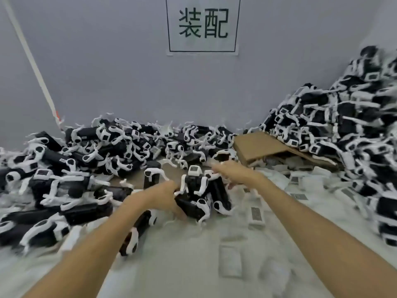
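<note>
The step in hand is judged to be lifting 1 black-and-white toy robot dog (191, 206) from the middle of the counter (193, 265). The fingers of the left hand (165, 196) are curled round its dark body, while the right hand (232, 172) hangs just beyond it, too blurred for its fingers to be read. Next, the right hand would likely be needed on the toy to steady it. 2 hands, 1 cardboard sheet (257, 147), 1 wall sign (203, 25), a left heap (75, 158) and a right heap (343, 125) are counted, their toys too many to number.

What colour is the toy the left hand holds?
The toy is black with white legs, head view.
</note>
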Available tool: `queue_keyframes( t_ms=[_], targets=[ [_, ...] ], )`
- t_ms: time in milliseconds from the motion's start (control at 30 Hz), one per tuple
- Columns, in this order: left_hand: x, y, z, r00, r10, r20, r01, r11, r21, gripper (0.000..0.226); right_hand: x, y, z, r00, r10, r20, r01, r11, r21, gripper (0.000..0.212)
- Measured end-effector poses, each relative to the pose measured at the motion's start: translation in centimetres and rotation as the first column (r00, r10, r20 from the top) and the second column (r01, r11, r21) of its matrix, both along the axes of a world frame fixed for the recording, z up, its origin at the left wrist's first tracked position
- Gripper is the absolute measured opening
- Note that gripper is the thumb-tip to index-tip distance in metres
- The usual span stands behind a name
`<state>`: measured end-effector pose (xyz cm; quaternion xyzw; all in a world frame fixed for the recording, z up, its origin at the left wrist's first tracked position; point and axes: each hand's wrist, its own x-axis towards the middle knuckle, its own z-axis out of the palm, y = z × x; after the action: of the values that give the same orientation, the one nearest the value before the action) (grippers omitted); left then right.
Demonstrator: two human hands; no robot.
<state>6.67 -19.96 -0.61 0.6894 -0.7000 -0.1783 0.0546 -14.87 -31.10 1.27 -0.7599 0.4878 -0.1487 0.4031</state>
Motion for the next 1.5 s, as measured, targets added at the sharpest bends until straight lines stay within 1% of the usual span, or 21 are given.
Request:
queue_keyframes(
  t_ms=[100, 200, 300, 367, 433, 500, 533, 600, 667, 733, 800, 867, 933, 1000, 1067, 1133, 1200, 1267, 1367, 1433, 1500],
  targets=[
    [-2.6, 2.9, 0.6, 0.995, -0.077, 0.061, 0.083, 0.991, -0.104, 0.021, -3.2, 3.4, 1.0, 1.0, 0.005, 0.019, -0.004, 0.995, -0.095, 0.039],
    [-5.2, 5.1, 1.3, 0.98, -0.103, 0.168, 0.141, 0.964, -0.228, 0.041, -6.2, 6.6, 1.9, 0.988, -0.028, 0.149, 0.049, 0.99, -0.135, 0.035],
    [-6.7, 6.3, 1.0, 0.97, 0.018, 0.242, 0.078, 0.921, -0.382, 0.06, -8.8, 9.2, 1.1, 0.909, -0.112, 0.4, 0.191, 0.968, -0.162, 0.044],
    [-7.7, 6.9, -0.3, 0.969, 0.172, 0.177, -0.066, 0.873, -0.484, 0.069, -10.0, 10.6, -0.6, 0.808, -0.17, 0.565, 0.288, 0.949, -0.127, 0.047],
    [-9.1, 7.4, -2.4, 0.97, 0.242, 0.005, -0.185, 0.755, -0.629, 0.059, -10.4, 11.5, -2.8, 0.737, -0.238, 0.633, 0.359, 0.931, -0.067, 0.05],
    [-10.5, 7.9, -4.8, 0.964, 0.185, -0.189, -0.265, 0.678, -0.686, 0.049, -9.8, 12.3, -4.9, 0.743, -0.285, 0.606, 0.409, 0.91, -0.074, 0.054],
    [-10.9, 8.0, -5.4, 0.961, 0.15, -0.234, -0.271, 0.685, -0.676, 0.052, -9.3, 12.6, -5.6, 0.767, -0.296, 0.569, 0.426, 0.898, -0.108, 0.06],
    [-10.6, 7.8, -5.6, 0.961, 0.114, -0.254, -0.254, 0.732, -0.633, 0.064, -8.7, 13.1, -6.2, 0.806, -0.319, 0.498, 0.457, 0.871, -0.181, 0.076],
    [-9.7, 8.0, -5.8, 0.973, 0.08, -0.216, -0.198, 0.77, -0.606, 0.077, -8.5, 13.6, -6.7, 0.843, -0.323, 0.431, 0.457, 0.853, -0.254, 0.082],
    [-9.3, 8.4, -6.1, 0.988, 0.07, -0.138, -0.141, 0.783, -0.605, 0.081, -8.6, 14.0, -6.9, 0.874, -0.334, 0.354, 0.453, 0.824, -0.34, 0.075],
    [-9.4, 8.5, -6.5, 0.987, 0.092, -0.132, -0.155, 0.773, -0.616, 0.082, -8.8, 14.4, -6.9, 0.88, -0.361, 0.31, 0.473, 0.731, -0.491, 0.053],
    [-10.0, 8.6, -6.9, 0.983, 0.128, -0.134, -0.184, 0.741, -0.646, 0.083, -9.1, 14.7, -6.6, 0.883, -0.319, 0.345, 0.467, 0.669, -0.578, 0.031],
    [-10.5, 8.4, -6.9, 0.983, 0.156, -0.093, -0.176, 0.703, -0.689, 0.079, -9.6, 14.8, -6.1, 0.912, -0.216, 0.35, 0.381, 0.764, -0.52, 0.022],
    [-10.6, 8.4, -6.9, 0.982, 0.176, -0.065, -0.165, 0.645, -0.746, 0.074, -9.7, 15.0, -6.1, 0.963, -0.099, 0.251, 0.203, 0.878, -0.433, 0.019],
    [-10.5, 8.4, -6.9, 0.975, 0.194, -0.109, -0.202, 0.563, -0.801, 0.072, -9.7, 15.3, -6.1, 0.996, -0.03, 0.08, 0.059, 0.917, -0.394, 0.011],
    [-10.4, 8.5, -6.6, 0.951, 0.187, -0.245, -0.306, 0.492, -0.815, 0.066, -9.4, 15.5, -5.8, 1.0, 0.008, -0.009, -0.011, 0.919, -0.395, 0.02],
    [-10.3, 8.8, -6.0, 0.882, 0.147, -0.447, -0.458, 0.485, -0.745, 0.056, -9.4, 15.8, -5.4, 0.996, 0.039, -0.086, -0.069, 0.919, -0.388, 0.029],
    [-10.2, 9.2, -5.5, 0.746, 0.097, -0.658, -0.611, 0.492, -0.62, 0.05, -9.6, 15.9, -5.2, 0.985, 0.05, -0.167, -0.11, 0.922, -0.372, 0.032],
    [-10.1, 9.4, -4.7, 0.44, 0.032, -0.898, -0.766, 0.536, -0.356, 0.05, -9.7, 16.0, -5.5, 0.985, 0.038, -0.168, -0.093, 0.94, -0.328, 0.037],
    [-9.9, 9.2, -4.1, 0.225, 0.007, -0.974, -0.79, 0.587, -0.178, 0.057, -9.7, 15.9, -5.7, 0.991, 0.04, -0.125, -0.08, 0.94, -0.332, 0.041],
    [-9.7, 9.1, -3.4, 0.054, -0.002, -0.999, -0.764, 0.644, -0.043, 0.052, -9.7, 15.8, -5.8, 0.999, 0.034, -0.032, -0.043, 0.933, -0.357, 0.043]
  ],
)
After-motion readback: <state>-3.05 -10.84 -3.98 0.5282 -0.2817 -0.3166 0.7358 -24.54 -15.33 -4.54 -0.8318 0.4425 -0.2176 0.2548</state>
